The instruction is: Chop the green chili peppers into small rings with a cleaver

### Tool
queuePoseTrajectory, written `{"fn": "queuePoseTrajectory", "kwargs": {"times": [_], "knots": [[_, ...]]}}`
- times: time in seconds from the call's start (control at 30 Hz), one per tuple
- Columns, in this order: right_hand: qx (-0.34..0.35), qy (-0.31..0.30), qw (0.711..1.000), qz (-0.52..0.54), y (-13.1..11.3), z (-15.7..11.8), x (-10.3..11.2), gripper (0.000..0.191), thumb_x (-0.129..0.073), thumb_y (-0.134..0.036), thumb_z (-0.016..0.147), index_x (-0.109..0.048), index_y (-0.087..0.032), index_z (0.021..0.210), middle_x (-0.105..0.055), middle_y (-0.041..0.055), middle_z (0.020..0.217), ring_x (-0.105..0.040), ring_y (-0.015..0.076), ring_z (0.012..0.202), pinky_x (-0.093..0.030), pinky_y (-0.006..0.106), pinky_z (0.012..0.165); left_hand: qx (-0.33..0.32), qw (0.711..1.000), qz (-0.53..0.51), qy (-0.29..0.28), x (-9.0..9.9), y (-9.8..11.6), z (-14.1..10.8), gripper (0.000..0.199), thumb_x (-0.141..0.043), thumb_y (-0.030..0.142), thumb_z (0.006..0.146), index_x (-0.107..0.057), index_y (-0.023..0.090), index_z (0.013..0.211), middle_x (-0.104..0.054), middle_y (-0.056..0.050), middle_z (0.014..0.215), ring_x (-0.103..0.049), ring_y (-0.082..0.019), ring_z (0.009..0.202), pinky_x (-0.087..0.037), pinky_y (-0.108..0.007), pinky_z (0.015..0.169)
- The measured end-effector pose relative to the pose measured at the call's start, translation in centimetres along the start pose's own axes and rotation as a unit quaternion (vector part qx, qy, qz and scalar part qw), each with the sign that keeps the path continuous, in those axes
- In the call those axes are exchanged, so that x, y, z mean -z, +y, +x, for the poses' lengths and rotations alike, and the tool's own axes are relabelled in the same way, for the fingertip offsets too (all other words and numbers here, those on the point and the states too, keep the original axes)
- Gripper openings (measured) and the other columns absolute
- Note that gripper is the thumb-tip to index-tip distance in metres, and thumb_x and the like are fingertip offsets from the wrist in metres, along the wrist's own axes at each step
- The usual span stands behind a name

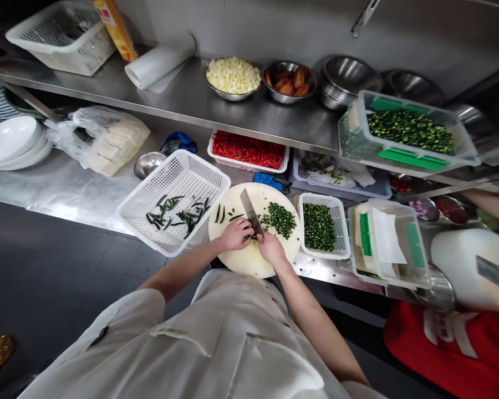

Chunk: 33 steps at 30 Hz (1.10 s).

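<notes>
A round cream cutting board [255, 263] lies in front of me. My right hand [271, 248] is wrapped round the handle of a cleaver [251, 210], its blade pointing away over the board. Just left of the blade, my left hand [237, 234] presses curled fingers on dark green chili peppers, mostly hidden under them. Chopped green chili [281, 220] is heaped on the board right of the blade, and a few whole chilies [220, 213] lie at its left. A white basket [170, 180] at the left holds more green chilies; a smaller basket [341, 227] at the right holds chopped ones.
Red chilies [249, 151] fill a basket behind the board, under a steel shelf [170, 108] with bowls and a tub of chopped greens [410, 132]. Lidded plastic containers [388, 244] stand at the right. Another person's arm [490, 205] shows at the far right, near a second board [457, 249].
</notes>
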State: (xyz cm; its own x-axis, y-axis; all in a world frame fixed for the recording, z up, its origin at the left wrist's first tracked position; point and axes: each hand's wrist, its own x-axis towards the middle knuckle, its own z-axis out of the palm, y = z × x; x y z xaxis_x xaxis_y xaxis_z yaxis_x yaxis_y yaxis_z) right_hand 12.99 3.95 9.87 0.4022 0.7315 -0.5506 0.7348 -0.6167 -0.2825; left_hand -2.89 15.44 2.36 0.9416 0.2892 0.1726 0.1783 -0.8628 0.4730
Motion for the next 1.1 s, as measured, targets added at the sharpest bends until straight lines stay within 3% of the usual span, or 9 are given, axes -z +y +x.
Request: {"fn": "queuePoseTrajectory", "kwargs": {"times": [0.23, 0.3, 0.4, 0.47, 0.57, 0.7, 0.87, 0.97, 1.1], "knots": [[0.025, 0.012, 1.000, 0.014, -0.3, 1.2, -0.2, 0.036, -0.041, -0.032, 0.114, -0.071, -0.016, 0.127, -0.078, 0.0142, 0.122, -0.072, 0.0236, 0.113, -0.046, 0.028, 0.089, 0.001, 0.999, -0.028, 0.015, 1.2, -0.2, 0.4, 0.014, -0.065, 0.029, 0.095, -0.073, 0.022, 0.105, -0.063, -0.010, 0.116, -0.055, -0.028, 0.118, -0.048, -0.043, 0.105], [0.015, 0.020, 0.999, 0.023, 0.0, 1.1, -0.4, 0.036, -0.042, -0.034, 0.114, -0.070, -0.016, 0.127, -0.078, 0.0145, 0.120, -0.073, 0.0242, 0.112, -0.047, 0.029, 0.088, 0.039, 0.996, -0.041, 0.069, 2.1, -1.1, 0.3, 0.017, -0.064, 0.030, 0.097, -0.071, 0.023, 0.111, -0.064, -0.010, 0.120, -0.057, -0.028, 0.121, -0.048, -0.045, 0.108], [-0.002, 0.019, 0.999, 0.034, 0.3, 0.8, -0.9, 0.034, -0.043, -0.036, 0.114, -0.069, -0.018, 0.126, -0.079, 0.0143, 0.118, -0.074, 0.0252, 0.108, -0.047, 0.030, 0.085, 0.168, 0.965, -0.030, 0.197, 3.3, -2.8, -0.4, 0.029, -0.062, 0.033, 0.101, -0.066, 0.021, 0.127, -0.064, -0.014, 0.127, -0.057, -0.030, 0.129, -0.049, -0.049, 0.113], [-0.014, 0.021, 0.999, 0.040, 0.2, 0.6, -1.1, 0.034, -0.043, -0.037, 0.113, -0.069, -0.019, 0.127, -0.079, 0.0144, 0.118, -0.074, 0.0258, 0.107, -0.048, 0.030, 0.084, 0.202, 0.954, -0.005, 0.223, 3.4, -3.5, -1.2, 0.042, -0.060, 0.037, 0.104, -0.058, 0.018, 0.141, -0.061, -0.018, 0.138, -0.053, -0.033, 0.138, -0.046, -0.052, 0.118], [-0.029, 0.019, 0.998, 0.052, -0.2, 0.3, -1.0, 0.034, -0.044, -0.035, 0.112, -0.070, -0.020, 0.128, -0.079, 0.0147, 0.118, -0.075, 0.0268, 0.108, -0.050, 0.032, 0.086, 0.174, 0.968, 0.030, 0.180, 2.5, -3.8, -2.5, 0.058, -0.059, 0.044, 0.105, -0.048, 0.016, 0.155, -0.054, -0.020, 0.155, -0.042, -0.037, 0.153, -0.037, -0.057, 0.127], [-0.016, 0.017, 0.997, 0.077, -0.7, 0.5, -0.4, 0.034, -0.047, -0.037, 0.110, -0.072, -0.020, 0.127, -0.079, 0.0153, 0.120, -0.076, 0.0288, 0.111, -0.054, 0.035, 0.091, 0.189, 0.963, 0.051, 0.184, 0.3, -4.7, -3.0, 0.071, -0.054, 0.053, 0.106, -0.041, 0.013, 0.162, -0.047, -0.022, 0.164, -0.037, -0.041, 0.158, -0.030, -0.063, 0.130], [0.012, 0.026, 0.996, 0.088, 0.1, 1.2, 0.6, 0.037, -0.047, -0.039, 0.107, -0.075, -0.020, 0.122, -0.080, 0.0142, 0.119, -0.077, 0.0293, 0.110, -0.058, 0.036, 0.091, 0.132, 0.981, 0.038, 0.137, -1.9, -5.8, -2.0, 0.081, -0.049, 0.064, 0.104, -0.039, 0.013, 0.165, -0.048, -0.020, 0.165, -0.040, -0.039, 0.157, -0.032, -0.062, 0.130], [0.031, 0.014, 0.995, 0.090, 1.4, 1.3, 1.2, 0.036, -0.050, -0.039, 0.104, -0.079, -0.021, 0.117, -0.081, 0.0135, 0.117, -0.078, 0.0290, 0.109, -0.059, 0.035, 0.089, 0.096, 0.990, 0.051, 0.095, -3.0, -5.1, -2.0, 0.088, -0.053, 0.068, 0.100, -0.036, 0.015, 0.167, -0.049, -0.018, 0.166, -0.043, -0.037, 0.156, -0.034, -0.059, 0.131], [0.043, 0.013, 0.995, 0.089, 4.1, 1.3, 1.9, 0.036, -0.054, -0.041, 0.100, -0.082, -0.020, 0.109, -0.083, 0.0138, 0.111, -0.079, 0.0314, 0.105, -0.061, 0.035, 0.085, 0.085, 0.990, 0.082, 0.080, -5.1, -2.8, -2.0, 0.100, -0.056, 0.074, 0.094, -0.030, 0.015, 0.170, -0.043, -0.018, 0.169, -0.038, -0.038, 0.159, -0.028, -0.059, 0.134]]}}
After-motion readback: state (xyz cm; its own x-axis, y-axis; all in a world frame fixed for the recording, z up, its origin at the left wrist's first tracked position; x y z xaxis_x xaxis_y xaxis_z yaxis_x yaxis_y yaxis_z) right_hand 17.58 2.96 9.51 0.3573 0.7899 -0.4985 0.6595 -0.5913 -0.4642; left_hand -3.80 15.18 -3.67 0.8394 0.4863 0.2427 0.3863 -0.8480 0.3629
